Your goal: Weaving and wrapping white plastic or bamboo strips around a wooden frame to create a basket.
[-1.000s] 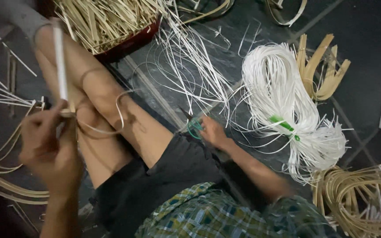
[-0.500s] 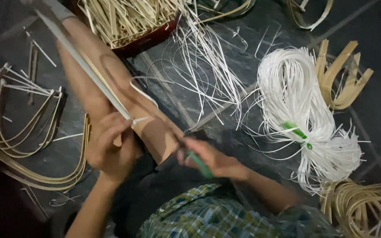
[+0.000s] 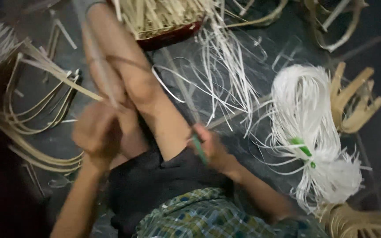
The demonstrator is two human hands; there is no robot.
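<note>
A person sits on a dark floor (image 3: 261, 145) with bare legs stretched out ahead, black shorts (image 3: 155, 185) and a green checked shirt (image 3: 208, 218) at the lower edge of the view. To the right lies a big hank of white strands (image 3: 307, 128), tied near its lower end with a green band (image 3: 303, 147). Curved tan cane strips (image 3: 36, 110) lie in a nest to the left, beside the legs. At the top a reddish tray (image 3: 173, 35) holds pale splints, and loose white strips (image 3: 225, 66) fan out below it across the floor.

The left hand (image 3: 95, 134) is blurred; its fingers are curled closed around a long pale strip (image 3: 95, 53) that rises steeply up and away over the left leg. The right hand (image 3: 212, 147) rests by the right thigh, fingers wrapped shut on a slim green-handled tool (image 3: 199, 150), whose handle pokes out downward from the fist. A thin pale strand (image 3: 179, 88) runs up from this hand toward the tray, though blur hides whether the fingers actually pinch it.
</note>
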